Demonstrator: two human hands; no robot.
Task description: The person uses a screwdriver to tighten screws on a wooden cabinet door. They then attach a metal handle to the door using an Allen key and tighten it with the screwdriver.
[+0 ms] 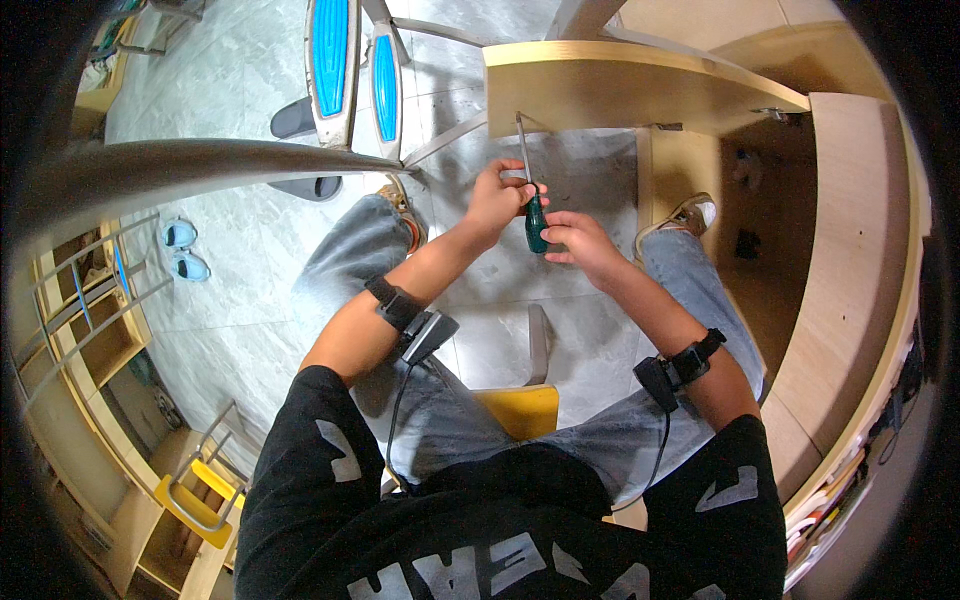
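Observation:
A screwdriver [537, 222] with a dark green handle and a long metal shaft is held out in front of me. Its tip meets, or lies just in front of, the inner face of a swung-out wooden cabinet door [590, 90]. My left hand [497, 198] pinches the screwdriver where the shaft joins the handle. The fingers of my right hand [582, 243] close on the lower end of the green handle. A hinge [768, 113] shows at the door's right end, next to the cabinet [775, 190].
My right foot rests by the cabinet's opening. A metal ladder with blue treads [331, 60] stands at the upper left. Dark slippers [293, 119] and light blue shoes [186, 250] lie on the grey tiled floor. I sit on a yellow seat [522, 408].

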